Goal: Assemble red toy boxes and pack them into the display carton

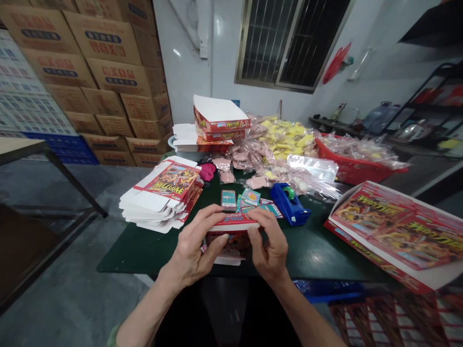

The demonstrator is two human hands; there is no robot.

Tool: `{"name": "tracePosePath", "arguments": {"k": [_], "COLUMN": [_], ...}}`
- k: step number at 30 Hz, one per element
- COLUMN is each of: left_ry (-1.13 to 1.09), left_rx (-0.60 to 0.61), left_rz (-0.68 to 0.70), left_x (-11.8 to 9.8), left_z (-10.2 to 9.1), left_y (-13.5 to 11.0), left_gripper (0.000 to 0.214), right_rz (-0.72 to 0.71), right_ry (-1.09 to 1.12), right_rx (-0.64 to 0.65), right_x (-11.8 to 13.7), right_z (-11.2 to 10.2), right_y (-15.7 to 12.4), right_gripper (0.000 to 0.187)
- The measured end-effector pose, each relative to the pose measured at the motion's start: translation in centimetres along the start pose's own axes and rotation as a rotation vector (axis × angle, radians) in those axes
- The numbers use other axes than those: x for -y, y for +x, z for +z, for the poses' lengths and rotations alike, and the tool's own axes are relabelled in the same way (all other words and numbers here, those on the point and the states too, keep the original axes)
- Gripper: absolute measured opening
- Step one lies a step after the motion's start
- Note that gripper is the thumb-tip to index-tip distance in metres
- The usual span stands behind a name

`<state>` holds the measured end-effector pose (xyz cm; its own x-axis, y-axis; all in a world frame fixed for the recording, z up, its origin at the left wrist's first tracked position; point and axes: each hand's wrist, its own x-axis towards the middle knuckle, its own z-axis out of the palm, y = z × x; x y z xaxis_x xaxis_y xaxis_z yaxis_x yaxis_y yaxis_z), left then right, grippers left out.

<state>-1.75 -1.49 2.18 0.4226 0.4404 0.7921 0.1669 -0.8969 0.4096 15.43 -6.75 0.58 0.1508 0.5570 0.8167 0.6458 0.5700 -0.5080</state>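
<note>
Red box between both hands

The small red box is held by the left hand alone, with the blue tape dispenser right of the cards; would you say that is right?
Not quite: the head view shows the left hand and right hand both holding the small red box. The blue tape dispenser is indeed right of the cards.

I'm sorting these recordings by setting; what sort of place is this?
Probably a small packing workshop: stacked brown cardboard cartons, a pile of flat red and white printed boxes, and heaped clear plastic packets of pink and yellow pieces.
</note>
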Motion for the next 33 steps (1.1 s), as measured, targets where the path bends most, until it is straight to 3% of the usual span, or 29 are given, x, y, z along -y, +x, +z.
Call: {"name": "tracePosePath", "arguments": {"k": [4, 8, 12, 16, 22, 33], "left_ry": [0.063, 0.055, -0.041, -0.121, 0.021, 0.2], "left_rx": [-0.129, -0.173, -0.061, 0.041, -0.103, -0.086], "left_rz": [0.044, -0.022, -0.118, -0.125, -0.019, 0.096], "left_x": [0.3, 0.0, -0.3, -0.4, -0.9, -1.4], "left_z": [1.4, 1.6, -0.1, -1.0, 0.4, 1.0], "left_y": [-0.3, 0.0, 1.6, 2.5, 0.6, -1.2], "left_gripper": [0.039, 0.032, 0.014, 0.011, 0.023, 0.04], "right_rz": [-0.021, 0.037, 0.112, 0.18, 0.074, -0.028], "right_ry": [-0.071, -0.085, 0.009, 0.045, 0.057, 0.045], "right_rx": [-0.04, -0.096, -0.001, 0.089, 0.087, 0.039], "right_x": [0.0, 0.7, 1.4, 1.9, 1.7, -0.1], "right_z": [1.2, 1.6, 0.1, -1.4, -1.5, -0.8], "right_y": [-1.1, -1.1, 0.7, 2.3, 1.9, -0.7], "right_gripper": [0.04, 0.043, 0.022, 0.012, 0.02, 0.041]}}
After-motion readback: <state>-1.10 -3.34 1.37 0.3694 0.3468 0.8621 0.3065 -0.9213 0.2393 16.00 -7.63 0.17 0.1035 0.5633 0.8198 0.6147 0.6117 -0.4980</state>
